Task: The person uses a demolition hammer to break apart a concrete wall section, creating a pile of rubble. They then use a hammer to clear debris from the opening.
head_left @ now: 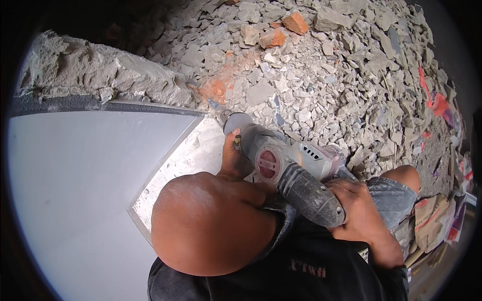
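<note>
My left hand (232, 155) is wrapped round the front handle of a dusty grey rotary hammer (306, 195) with a round reddish plate on its side. My right hand (356, 210) grips the tool's rear end. The tool points up and left toward a broken concrete ledge (100, 72), where its short bit meets rubble and orange brick dust at the ledge's end. My bare left knee (211, 226) is below my left hand and partly hides that arm. My right knee (401, 175) shows beyond my right hand, in grey shorts.
A large pale smooth panel (75, 190) with a dark upper edge fills the left, bordered by a dusty white strip (165, 170). Broken grey rubble (341, 75) with orange brick pieces (295, 22) covers the upper right. Torn paper sacks (429, 223) and red plastic scraps (438, 103) lie at the right.
</note>
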`<state>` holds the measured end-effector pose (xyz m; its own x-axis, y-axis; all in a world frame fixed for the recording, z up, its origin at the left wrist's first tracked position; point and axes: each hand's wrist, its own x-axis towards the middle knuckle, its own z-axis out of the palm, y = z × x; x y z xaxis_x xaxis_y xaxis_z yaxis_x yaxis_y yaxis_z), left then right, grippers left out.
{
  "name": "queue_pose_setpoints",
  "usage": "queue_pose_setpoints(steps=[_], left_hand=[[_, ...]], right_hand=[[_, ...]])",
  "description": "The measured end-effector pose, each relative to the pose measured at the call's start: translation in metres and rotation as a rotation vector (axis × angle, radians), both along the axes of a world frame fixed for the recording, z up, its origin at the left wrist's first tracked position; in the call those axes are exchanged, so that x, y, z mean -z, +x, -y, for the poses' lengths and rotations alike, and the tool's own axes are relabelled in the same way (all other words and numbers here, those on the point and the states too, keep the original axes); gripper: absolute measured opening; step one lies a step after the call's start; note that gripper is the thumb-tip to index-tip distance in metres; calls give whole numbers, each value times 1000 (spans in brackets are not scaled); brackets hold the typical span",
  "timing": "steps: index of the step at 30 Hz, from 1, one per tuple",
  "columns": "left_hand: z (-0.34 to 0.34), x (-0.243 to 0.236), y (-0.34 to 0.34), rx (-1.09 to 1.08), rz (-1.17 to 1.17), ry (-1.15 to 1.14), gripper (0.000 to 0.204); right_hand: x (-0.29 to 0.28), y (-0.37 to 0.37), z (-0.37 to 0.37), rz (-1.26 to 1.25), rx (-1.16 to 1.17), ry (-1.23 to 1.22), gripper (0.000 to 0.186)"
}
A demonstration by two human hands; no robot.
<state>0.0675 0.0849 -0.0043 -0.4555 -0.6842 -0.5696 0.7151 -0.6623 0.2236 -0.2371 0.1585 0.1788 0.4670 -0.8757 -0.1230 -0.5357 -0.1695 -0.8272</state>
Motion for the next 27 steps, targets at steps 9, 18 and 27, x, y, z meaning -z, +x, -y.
queue_pose_setpoints(steps=[9, 18, 27], left_hand=[[1, -21, -2, -201, 164, -238, 76], [18, 0, 6, -243, 31, -247, 76], [32, 8, 7, -287, 173, -325, 79]], right_hand=[[-39, 8, 37, -182, -152, -110, 54], [-42, 11, 84, -271, -315, -132, 50], [-28, 28, 94, -256, -330, -258, 29]])
